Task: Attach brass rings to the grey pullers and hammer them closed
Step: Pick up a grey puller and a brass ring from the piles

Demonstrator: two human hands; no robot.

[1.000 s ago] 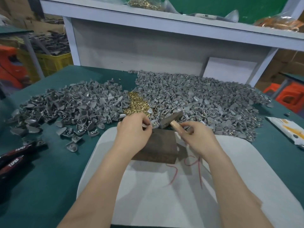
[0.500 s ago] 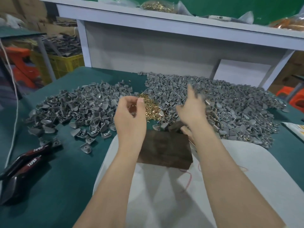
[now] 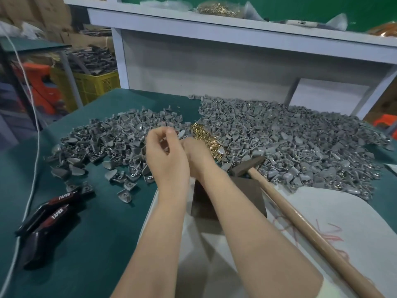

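On the head camera, my left hand [image 3: 167, 157] is pinching a grey puller [image 3: 181, 133] in curled fingers. My right hand [image 3: 198, 157] is touching it at three o'clock, its fingers hidden, so I cannot tell their state. The brass rings [image 3: 203, 137] are lying at one o'clock and the hammer [image 3: 247, 166] at four.

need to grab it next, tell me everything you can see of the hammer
The hammer has a dark, dull metal head and a long, light wooden handle. It lies ungripped, with the head at the far edge of the dark block, against the pile of grey pullers. The handle runs diagonally toward the near right over the white mat.
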